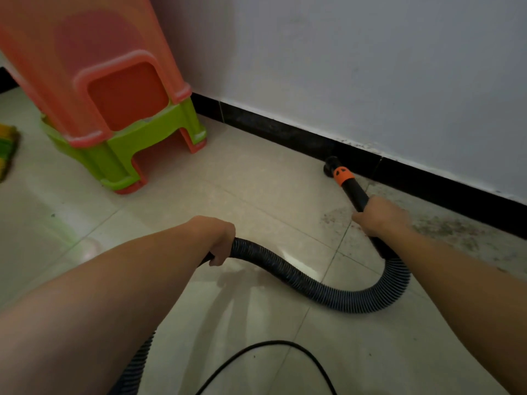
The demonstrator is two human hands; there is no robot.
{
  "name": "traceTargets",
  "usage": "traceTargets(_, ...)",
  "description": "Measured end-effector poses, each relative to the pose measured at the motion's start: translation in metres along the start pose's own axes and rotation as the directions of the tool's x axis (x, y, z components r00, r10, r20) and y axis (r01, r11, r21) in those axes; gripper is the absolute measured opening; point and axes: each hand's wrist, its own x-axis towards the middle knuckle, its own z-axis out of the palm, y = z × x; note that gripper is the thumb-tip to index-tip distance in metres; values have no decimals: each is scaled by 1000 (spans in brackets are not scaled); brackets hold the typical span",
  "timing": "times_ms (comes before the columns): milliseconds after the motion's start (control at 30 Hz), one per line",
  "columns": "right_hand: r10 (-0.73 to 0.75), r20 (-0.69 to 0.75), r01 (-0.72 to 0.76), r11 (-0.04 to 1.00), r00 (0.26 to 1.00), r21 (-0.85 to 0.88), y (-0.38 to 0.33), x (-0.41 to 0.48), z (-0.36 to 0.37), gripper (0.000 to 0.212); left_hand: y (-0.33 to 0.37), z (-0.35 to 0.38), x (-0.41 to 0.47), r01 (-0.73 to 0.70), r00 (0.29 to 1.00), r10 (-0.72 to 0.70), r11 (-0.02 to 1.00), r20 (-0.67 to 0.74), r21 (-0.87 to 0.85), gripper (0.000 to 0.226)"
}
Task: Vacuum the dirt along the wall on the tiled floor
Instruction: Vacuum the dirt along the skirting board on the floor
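Observation:
My right hand [380,216] grips the black vacuum wand [355,192], which has an orange collar. Its nozzle [330,165] touches the floor at the black skirting [285,132]. My left hand [221,240] holds the ribbed black hose [313,292], which loops across the tiles between both hands. Brown dirt [445,226] lies scattered on the tiled floor [256,178] along the wall, to the right of the nozzle and around my right hand.
Stacked orange and green plastic stools [114,109] stand at the left against the wall corner. A thin black power cord [271,344] curves over the tiles near the bottom. A green and yellow object [7,149] sits at the left edge.

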Motion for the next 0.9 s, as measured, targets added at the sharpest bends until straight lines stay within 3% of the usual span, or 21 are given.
traceTargets(167,123,7,-123,992,992,40,63,-16,-1,37,36,-29,7,-97,992,99,995,-74,38,49)
traceTargets(300,228,34,-230,961,973,154,111,-28,-8,40,62,-57,12,-161,976,171,984,-137,80,44)
traceTargets(400,228,47,-232,933,973,276,134,-30,-11,41,79,-63,12,-180,966,204,972,-162,149,41)
traceTargets(533,170,100,-196,899,980,393,127,-30,-4,36,74,-56,5,-147,971,176,973,-163,176,41)
traceTargets(667,121,249,-253,751,961,610,109,-20,-6,32,47,-40,-4,-78,990,96,981,-99,178,45)
traceTargets(800,218,230,-317,622,948,716,118,-29,-16,14,26,-37,-11,-25,995,39,990,-95,138,45)
traceTargets(900,259,223,-338,620,940,708,133,-47,-22,9,24,-42,-11,-39,992,53,992,-112,124,46)
